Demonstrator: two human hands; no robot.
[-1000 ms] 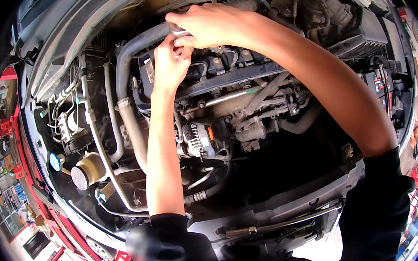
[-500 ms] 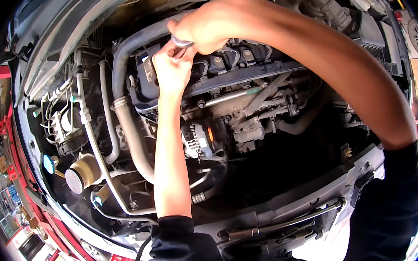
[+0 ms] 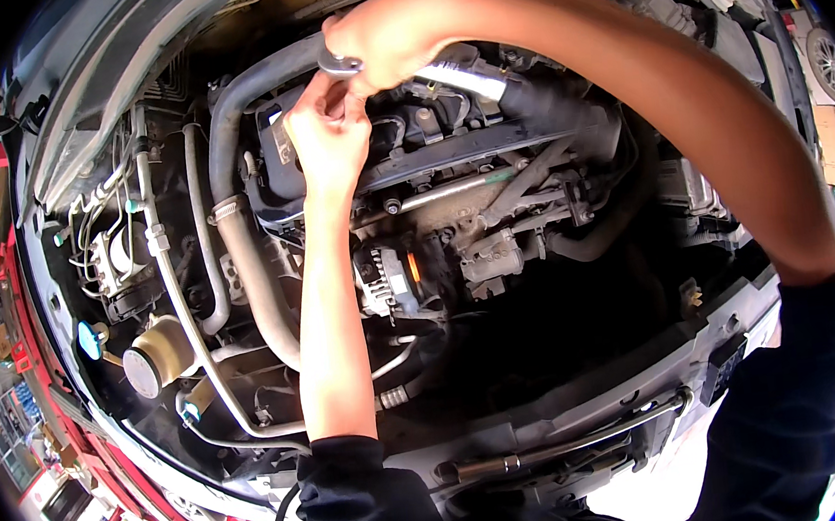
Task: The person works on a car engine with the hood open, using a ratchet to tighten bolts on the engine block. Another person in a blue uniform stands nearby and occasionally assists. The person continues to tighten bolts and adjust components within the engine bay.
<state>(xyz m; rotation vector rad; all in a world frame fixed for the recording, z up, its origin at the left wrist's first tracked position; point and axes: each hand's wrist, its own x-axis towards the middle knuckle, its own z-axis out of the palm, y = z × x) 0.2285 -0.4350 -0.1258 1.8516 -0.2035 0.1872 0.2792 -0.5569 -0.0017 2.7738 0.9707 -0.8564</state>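
Note:
My right hand (image 3: 391, 37) reaches over the engine with its fingers wrapped round a ratchet wrench. The wrench's rounded silver head (image 3: 339, 65) pokes out between my hands, and its shiny shaft (image 3: 466, 80) runs out to the right below my wrist; the far end is blurred. Just below the head, my left hand (image 3: 330, 133) has its fingers pinched together against the tool's underside. What lies between those fingers is hidden. Both hands are above the black engine cover (image 3: 282, 163), close to the thick curved hose (image 3: 234, 127).
A ribbed alternator (image 3: 386, 282) sits below the engine's front. To the left stand a yellowed fluid reservoir (image 3: 160, 356) and a blue cap (image 3: 90, 340). A metal bar (image 3: 576, 443) with a bent end lies along the front crossmember (image 3: 591, 394). Red lift parts (image 3: 39, 347) stand beyond the left fender.
The view has shifted slightly. Both hands are still together at the tool head, and the wrench's shiny shaft now shows to the right of my right hand.

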